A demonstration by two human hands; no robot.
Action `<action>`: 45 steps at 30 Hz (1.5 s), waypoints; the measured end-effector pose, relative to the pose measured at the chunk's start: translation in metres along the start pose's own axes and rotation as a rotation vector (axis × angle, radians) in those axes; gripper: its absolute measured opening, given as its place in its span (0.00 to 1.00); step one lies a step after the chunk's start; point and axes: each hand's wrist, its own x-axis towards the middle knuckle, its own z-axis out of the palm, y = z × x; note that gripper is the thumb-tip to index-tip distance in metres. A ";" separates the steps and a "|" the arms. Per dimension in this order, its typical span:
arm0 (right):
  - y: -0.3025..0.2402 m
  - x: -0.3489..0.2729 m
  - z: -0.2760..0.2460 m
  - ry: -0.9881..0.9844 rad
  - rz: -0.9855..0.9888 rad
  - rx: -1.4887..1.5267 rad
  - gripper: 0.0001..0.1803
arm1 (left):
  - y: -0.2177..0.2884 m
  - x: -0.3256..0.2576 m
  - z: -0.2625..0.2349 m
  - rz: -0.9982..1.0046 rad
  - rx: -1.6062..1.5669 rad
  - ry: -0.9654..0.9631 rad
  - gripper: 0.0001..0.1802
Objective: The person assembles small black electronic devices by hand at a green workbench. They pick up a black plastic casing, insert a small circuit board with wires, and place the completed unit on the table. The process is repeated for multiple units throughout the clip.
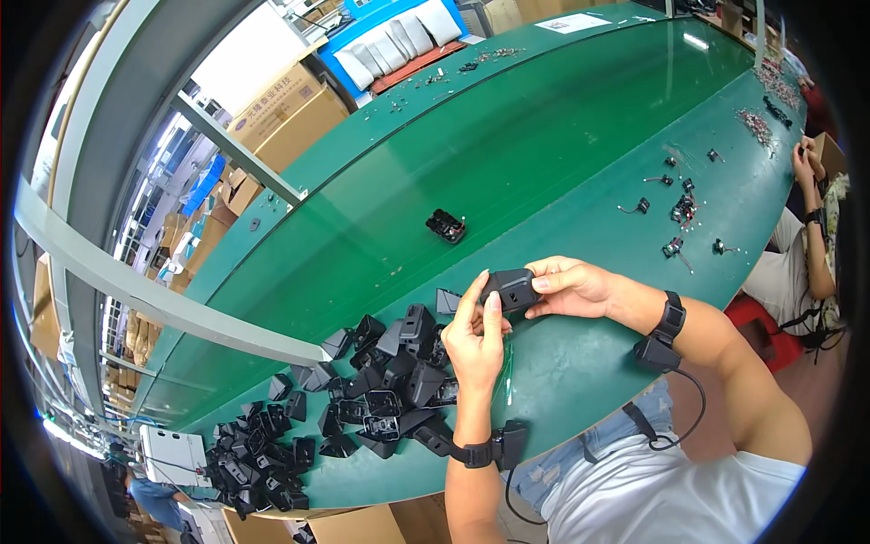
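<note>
Between both hands, above the green bench, is a black plastic housing [513, 289] with angled faces and a small square opening. My left hand [474, 343] pinches its left end between thumb and fingers. On its right end my right hand [571, 286] is closed, thumb on top and fingers beneath. A large heap of similar black housings [399, 363] lies just left of my left hand, some with their hollow insides showing. One more open housing [446, 227], with parts and wires inside, sits farther off on the green belt.
Small wired parts [685, 208] are scattered right of my hands. A grey metal frame bar [181, 281] crosses the left side. Another person's hands [807, 161] show at the far right near a red stool [770, 335]. Cardboard boxes [299, 118] stand behind the bench.
</note>
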 end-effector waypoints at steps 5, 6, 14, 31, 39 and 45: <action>0.005 -0.001 -0.003 -0.011 0.005 0.046 0.13 | 0.000 -0.001 0.003 -0.021 -0.037 0.011 0.21; 0.008 -0.001 -0.005 -0.019 0.005 0.063 0.14 | 0.000 -0.001 0.002 -0.021 -0.040 0.014 0.21; -0.005 0.001 0.006 0.108 -0.138 -0.331 0.13 | -0.004 0.002 -0.002 0.170 0.351 0.089 0.22; -0.089 0.081 -0.069 0.234 -0.452 -2.136 0.25 | -0.025 0.002 -0.014 0.178 1.049 -0.032 0.35; -0.172 -0.092 -0.076 0.527 0.306 -2.087 0.23 | 0.014 -0.015 0.021 0.219 0.521 -0.103 0.50; -0.136 -0.118 -0.082 0.670 0.149 -2.013 0.17 | -0.008 -0.025 0.043 0.207 0.561 -0.247 0.48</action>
